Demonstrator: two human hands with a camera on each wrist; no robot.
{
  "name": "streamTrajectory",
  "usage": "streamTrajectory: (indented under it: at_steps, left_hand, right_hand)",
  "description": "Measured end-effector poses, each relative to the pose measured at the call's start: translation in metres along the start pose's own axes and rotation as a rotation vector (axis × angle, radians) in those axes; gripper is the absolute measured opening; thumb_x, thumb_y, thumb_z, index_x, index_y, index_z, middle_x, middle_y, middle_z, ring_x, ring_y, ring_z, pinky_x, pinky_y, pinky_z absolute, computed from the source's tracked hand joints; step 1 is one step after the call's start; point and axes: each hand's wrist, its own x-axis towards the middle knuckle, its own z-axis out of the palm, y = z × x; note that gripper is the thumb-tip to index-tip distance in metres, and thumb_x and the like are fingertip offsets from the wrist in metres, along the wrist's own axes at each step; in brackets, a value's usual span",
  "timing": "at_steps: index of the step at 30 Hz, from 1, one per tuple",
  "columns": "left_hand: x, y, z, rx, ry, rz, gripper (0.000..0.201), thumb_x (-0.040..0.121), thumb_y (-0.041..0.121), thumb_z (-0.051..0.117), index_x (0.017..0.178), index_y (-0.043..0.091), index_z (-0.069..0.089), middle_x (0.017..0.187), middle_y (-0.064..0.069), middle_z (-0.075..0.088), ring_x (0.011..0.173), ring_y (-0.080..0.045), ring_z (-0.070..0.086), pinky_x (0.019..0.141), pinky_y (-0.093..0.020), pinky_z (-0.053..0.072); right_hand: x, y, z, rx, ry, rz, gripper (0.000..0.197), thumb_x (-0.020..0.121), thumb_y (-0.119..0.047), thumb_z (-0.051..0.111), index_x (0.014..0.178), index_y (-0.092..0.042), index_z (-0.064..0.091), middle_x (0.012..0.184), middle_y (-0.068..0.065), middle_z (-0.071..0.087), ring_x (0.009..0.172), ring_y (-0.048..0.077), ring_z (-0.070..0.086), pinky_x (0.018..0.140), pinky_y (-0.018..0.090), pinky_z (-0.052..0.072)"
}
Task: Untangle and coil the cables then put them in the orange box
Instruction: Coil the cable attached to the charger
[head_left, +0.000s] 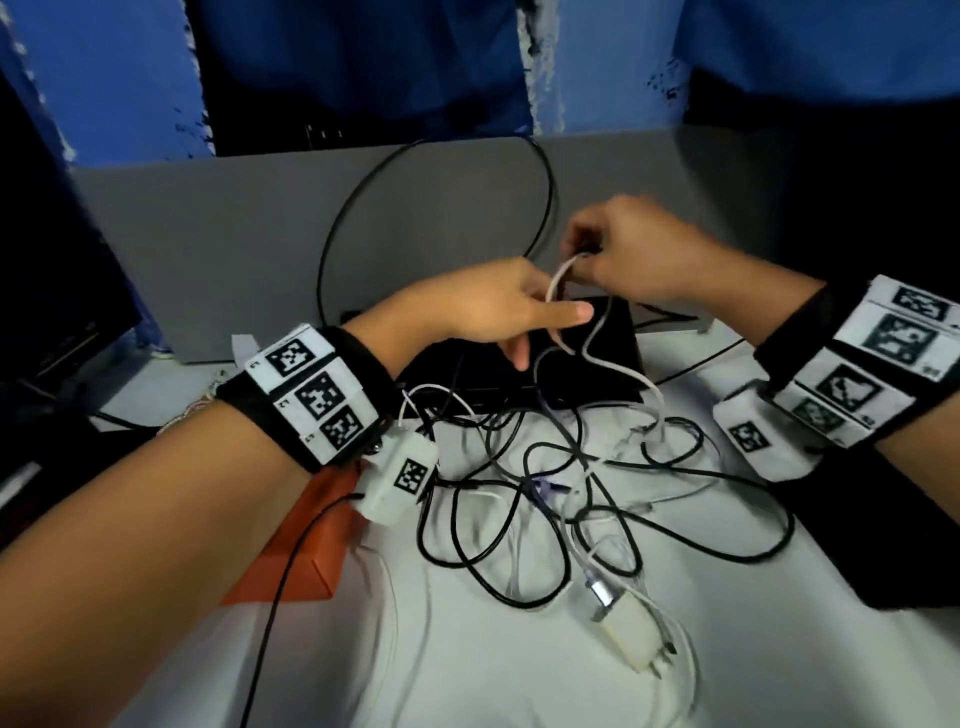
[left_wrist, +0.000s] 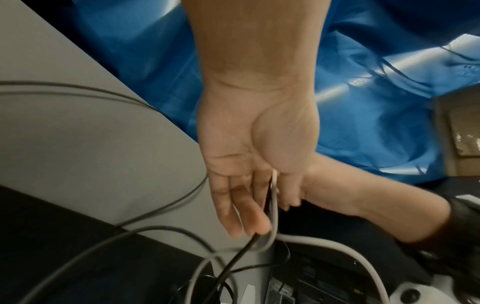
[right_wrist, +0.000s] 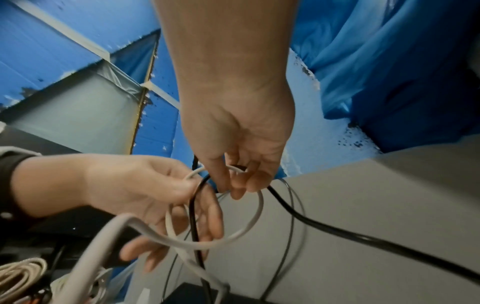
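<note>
Charger: white plug block (head_left: 631, 635) lies nearest on the white worktop (head_left: 519, 686), prongs pointing near-right, its thin white lead looped beside it.
Tangle: black and white cables (head_left: 545, 493) lie crossed over one another mid-worktop, between the two forearms.
Orange box (head_left: 306, 551): sits on the worktop at the near left, partly under the left forearm, just left of the tangle; a black lead crosses its near edge.
White cable (head_left: 558, 283): raised off the tangle, arching between both hands, then trailing down right into the heap.
Left hand (head_left: 488, 306): above the far edge of the tangle, over a black device (head_left: 597, 364); thumb and forefinger pinch the white cable, the other fingers hang down straight.
Right hand (head_left: 644, 260): just right of the left hand, nearly touching it; fingers curled, pinching the white cable's top (right_wrist: 239, 169) together with a black cable (right_wrist: 285, 205).
Black loop (head_left: 332, 249): stands up against the grey panel (head_left: 208, 234) at the far side, behind the hands.
</note>
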Motion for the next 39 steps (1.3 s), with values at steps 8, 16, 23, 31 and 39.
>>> streamTrajectory:
  at_steps: [8,16,23,31,39]
  left_hand:
    - [0.023,-0.023,-0.013,-0.340,0.451,-0.098,0.022,0.104,0.023,0.057,0.093,0.005,0.062,0.090,-0.026,0.069,0.060,-0.027,0.072,0.071,-0.046,0.061]
    - [-0.008,0.024,0.017,-0.219,0.102,-0.311,0.079,0.092,0.077,0.040,0.102,0.003,0.066,0.082,-0.012,0.078,0.073,-0.029,0.077,0.071,-0.041,0.064]
    - [-0.013,0.030,0.039,-0.473,-0.124,-0.124,0.047,0.111,0.036,0.038,0.108,-0.002,0.066,0.099,-0.017,0.077,0.092,-0.029,0.073,0.091,-0.044,0.057]
    - [-0.026,0.047,-0.016,-0.712,0.143,0.158,0.035,0.111,0.034,0.035,0.083,0.018,0.048,0.058,0.002,0.033,0.042,-0.011,0.027,0.043,-0.024,0.041]
    - [-0.040,0.033,-0.021,-0.780,0.289,0.166,0.037,0.104,0.043,0.051,0.079,0.017,0.057,0.060,0.005,0.028,0.047,-0.007,0.019,0.043,-0.024,0.014]
  right_hand:
    - [0.007,0.009,-0.016,-0.085,0.001,0.063,0.030,0.101,-0.033,0.062,0.074,-0.018,0.061,0.071,-0.001,0.064,0.071,0.024,0.060,0.067,0.031,0.041]
    - [0.022,0.007,-0.013,-0.047,0.104,0.235,0.035,0.102,-0.033,0.059,0.083,-0.005,0.067,0.075,0.014,0.073,0.065,0.028,0.070,0.058,0.029,0.045]
    - [0.028,0.008,-0.014,-0.226,0.055,0.308,0.034,0.099,-0.043,0.063,0.110,-0.012,0.072,0.107,0.017,0.073,0.097,0.034,0.070,0.082,0.039,0.056]
    - [0.002,-0.018,-0.030,0.771,-0.056,-0.101,0.048,0.102,-0.058,0.040,0.123,-0.026,0.070,0.091,-0.002,0.072,0.087,0.012,0.069,0.087,0.029,0.053]
    - [-0.011,-0.002,-0.063,0.617,-0.186,-0.226,0.027,0.088,-0.039,0.065,0.093,-0.012,0.063,0.068,0.002,0.052,0.061,0.015,0.049,0.062,0.024,0.049]
